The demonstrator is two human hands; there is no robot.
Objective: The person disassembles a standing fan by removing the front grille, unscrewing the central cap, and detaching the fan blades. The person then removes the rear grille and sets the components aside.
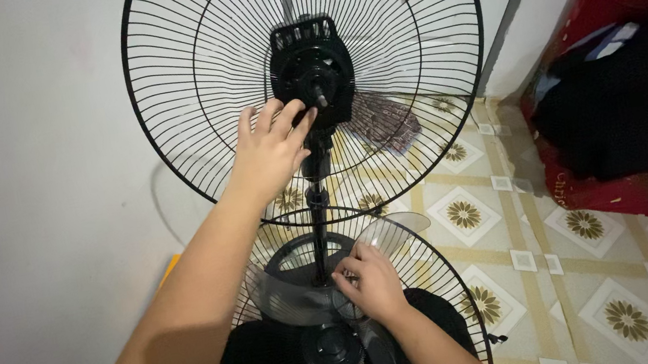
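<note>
Nearest, the right hand [370,283] pinches the clear fan blade [306,289] over the front grille [434,277]. Farther off, the left hand [271,147], fingers spread, presses the motor [315,71] inside the rear grille [177,75]. Pushing there could tip the stand [317,209].

A black standing fan [312,71] stood upright against a pale wall, its blade removed and its round wire rear guard [177,75] still mounted around the motor housing. Below it, a translucent grey fan blade [294,295] lay flat over a second black wire guard [434,277], near the foot of the pole.
</note>
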